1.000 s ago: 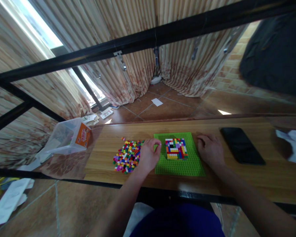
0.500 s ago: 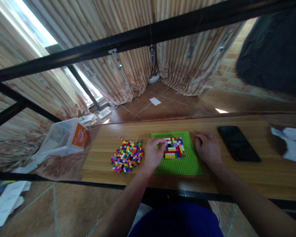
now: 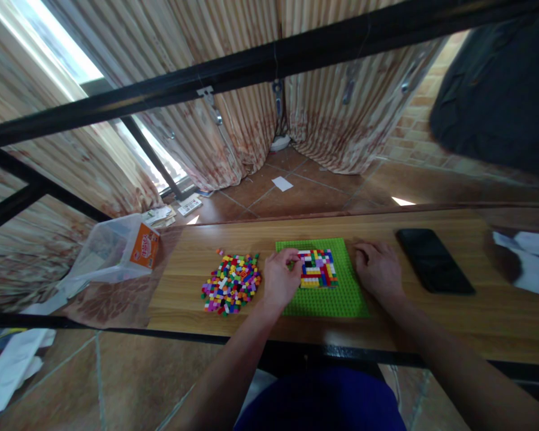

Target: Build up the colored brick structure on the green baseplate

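My left hand (image 3: 281, 276) is over the left edge of a green studded baseplate (image 3: 327, 305). Its thumb and index finger are pinched together at the left side of a multicoloured block of toy bricks (image 3: 318, 269) built on the plate. Whatever is between the fingertips is too small to make out. Just right of the baseplate, my right hand (image 3: 379, 270) rests on the wooden table with its fingers curled in and nothing visible in them. A pile of loose toy bricks (image 3: 232, 284) in many colours lies to the left of my left hand.
A black phone (image 3: 435, 261) lies on the table (image 3: 184, 299) right of my right hand. White papers (image 3: 532, 260) are at the far right. A clear plastic bin (image 3: 110, 248) with an orange label stands at the left. A black metal bar (image 3: 251, 67) crosses above.
My left hand's fingertips have drawn back slightly to the left and curled a little more at the brick block's edge. My right hand stays where it was.
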Available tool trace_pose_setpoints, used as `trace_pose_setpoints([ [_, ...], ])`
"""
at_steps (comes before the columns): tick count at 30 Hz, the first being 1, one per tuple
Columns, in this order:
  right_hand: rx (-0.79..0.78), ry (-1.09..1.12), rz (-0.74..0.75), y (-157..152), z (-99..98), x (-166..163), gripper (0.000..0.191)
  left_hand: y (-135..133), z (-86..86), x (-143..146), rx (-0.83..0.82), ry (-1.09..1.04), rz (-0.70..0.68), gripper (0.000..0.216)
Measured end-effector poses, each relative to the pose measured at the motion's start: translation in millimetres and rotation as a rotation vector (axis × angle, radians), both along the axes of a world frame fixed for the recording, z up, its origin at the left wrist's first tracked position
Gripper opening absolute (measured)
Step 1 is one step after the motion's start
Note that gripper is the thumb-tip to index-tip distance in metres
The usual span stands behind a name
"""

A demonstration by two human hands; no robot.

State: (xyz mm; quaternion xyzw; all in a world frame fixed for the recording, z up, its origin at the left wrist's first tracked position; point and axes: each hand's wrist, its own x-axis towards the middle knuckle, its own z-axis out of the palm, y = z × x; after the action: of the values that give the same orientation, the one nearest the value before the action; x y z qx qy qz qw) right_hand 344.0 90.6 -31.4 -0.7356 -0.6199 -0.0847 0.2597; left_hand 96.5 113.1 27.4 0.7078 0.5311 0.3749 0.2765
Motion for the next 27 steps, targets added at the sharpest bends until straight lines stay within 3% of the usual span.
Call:
trace_pose_setpoints([
  [10,0.006,-0.002,0.009,-0.3,3.3,-1.3,0.028,-2.0,-3.2,-3.9,-0.064,-0.14,-0.014,0.018],
  [27,0.024,0.025,0.017,0.1,0.5,-0.4,0.027,2.7,-1.9,-2.7,-0.077,-0.103,0.067,0.026],
])
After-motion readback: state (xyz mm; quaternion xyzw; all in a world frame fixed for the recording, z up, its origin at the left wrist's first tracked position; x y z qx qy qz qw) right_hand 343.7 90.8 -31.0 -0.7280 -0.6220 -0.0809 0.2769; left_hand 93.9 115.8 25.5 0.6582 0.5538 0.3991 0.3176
